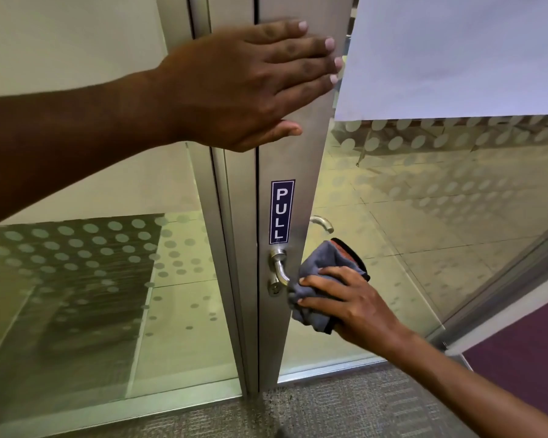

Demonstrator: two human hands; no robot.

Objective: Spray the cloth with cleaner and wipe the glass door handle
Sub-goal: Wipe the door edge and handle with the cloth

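Our right hand [345, 306] grips the grey cloth [323, 279] wrapped around the door handle [280, 268]; above the handle, our left hand [241, 86] lies flat, empty, on the door frame [293, 147].

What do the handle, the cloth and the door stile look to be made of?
Handle: likely brushed steel, silvery with soft highlights. Cloth: probably grey microfibre, matte, softly folded. Door stile: seemingly satin aluminium, flat pale sheen.
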